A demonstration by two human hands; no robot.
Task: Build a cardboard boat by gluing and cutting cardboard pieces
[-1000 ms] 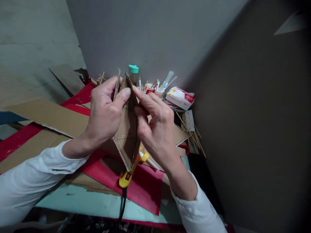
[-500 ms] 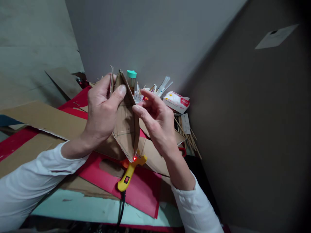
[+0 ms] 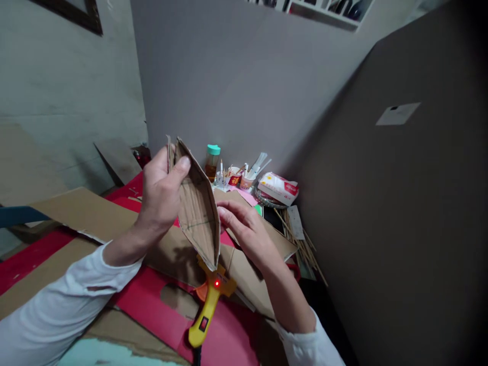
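Note:
My left hand (image 3: pixel 162 195) grips the top of a folded, boat-shaped cardboard piece (image 3: pixel 198 213), thumb pressed on its upper edge, holding it upright above the table. My right hand (image 3: pixel 246 231) sits just right of the piece, lower down, with fingers curled loosely; the fingertips touch or nearly touch the cardboard's right edge, and I see nothing in them. Below the cardboard's pointed bottom lies a yellow glue gun (image 3: pixel 209 307) with a red light lit, resting on red paper (image 3: pixel 232 340).
Large cardboard sheets (image 3: pixel 87 213) cover the table's left side. At the back by the wall stand a teal-capped bottle (image 3: pixel 212 162), cups of tools (image 3: pixel 244 178), a tissue pack (image 3: pixel 278 187) and wooden sticks (image 3: pixel 305 246). A dark panel (image 3: pixel 400 229) closes the right side.
My right hand let go of the cardboard's top and dropped down beside its right edge. The left hand kept its grip. The view tilted upward.

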